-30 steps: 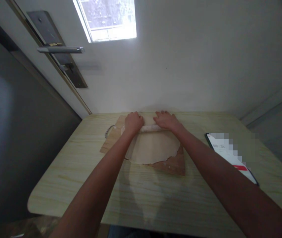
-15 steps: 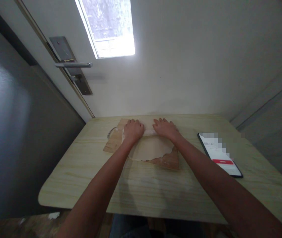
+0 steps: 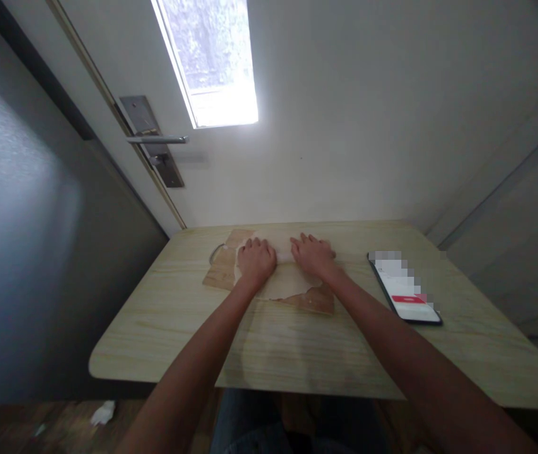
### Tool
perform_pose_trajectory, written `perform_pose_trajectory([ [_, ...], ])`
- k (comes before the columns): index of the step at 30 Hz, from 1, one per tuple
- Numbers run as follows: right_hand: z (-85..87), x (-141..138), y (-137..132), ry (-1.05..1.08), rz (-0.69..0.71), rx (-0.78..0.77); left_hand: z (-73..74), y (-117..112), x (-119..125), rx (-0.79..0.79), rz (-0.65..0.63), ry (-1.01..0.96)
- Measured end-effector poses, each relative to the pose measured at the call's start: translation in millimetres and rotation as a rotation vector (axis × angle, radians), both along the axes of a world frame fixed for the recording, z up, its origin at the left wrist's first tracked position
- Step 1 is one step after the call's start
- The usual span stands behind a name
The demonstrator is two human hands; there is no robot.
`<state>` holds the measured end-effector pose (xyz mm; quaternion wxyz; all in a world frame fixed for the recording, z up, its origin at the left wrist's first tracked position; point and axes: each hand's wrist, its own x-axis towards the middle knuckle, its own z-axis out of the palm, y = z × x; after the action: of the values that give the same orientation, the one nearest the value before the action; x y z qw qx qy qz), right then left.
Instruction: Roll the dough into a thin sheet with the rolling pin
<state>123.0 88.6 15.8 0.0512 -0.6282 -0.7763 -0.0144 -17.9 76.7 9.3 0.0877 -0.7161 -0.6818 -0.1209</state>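
Observation:
A thin, pale sheet of dough [image 3: 288, 280] lies spread over a wooden cutting board [image 3: 219, 276], whose corners show around it. Across the dough runs a light-coloured rolling pin [image 3: 283, 258], mostly covered by my hands. My left hand [image 3: 256, 257] is closed over its left part, knuckles up. On its right part lies my right hand [image 3: 313, 253], fingers bent over the pin and pointing away from me. Some dough shows beyond the pin and some on my side of it.
A phone [image 3: 404, 290] with a lit screen lies right of my right forearm on the wooden table [image 3: 155, 328]. Behind the table stands a white door with a metal handle [image 3: 158, 139] and a bright window. Crumpled white paper [image 3: 103, 413] lies on the floor at left.
Both hands have come slightly towards me with the rolling pin, and more dough shows beyond it. The whole view has shifted a little.

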Motion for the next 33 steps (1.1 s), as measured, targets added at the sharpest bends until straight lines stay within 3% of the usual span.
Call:
perform_pose_trajectory([
  [6, -2.6, 0, -19, 0.018, 0.020, 0.091, -1.4, -21, -1, 0.028, -0.031, -0.010],
  [13, -19.2, 7, -49, 0.138, 0.100, 0.270, -8.1, -51, -5, 0.095, -0.129, -0.050],
  [19, -23.9, 37, -56, 0.224, 0.252, 0.275, -8.2, -79, -12, 0.036, -0.198, -0.062],
  [24, -33.8, 62, -47, 0.535, 0.162, 0.267, -12.4, -99, -20, 0.014, -0.263, -0.010],
  [28, -40.2, 64, -41, 0.780, 0.151, 0.209, -13.7, -99, -22, -0.005, -0.274, 0.028],
  [33, -39.9, 68, -38, 0.986, 0.000, 0.240, -7.4, -74, -15, -0.053, -0.318, 0.055],
])
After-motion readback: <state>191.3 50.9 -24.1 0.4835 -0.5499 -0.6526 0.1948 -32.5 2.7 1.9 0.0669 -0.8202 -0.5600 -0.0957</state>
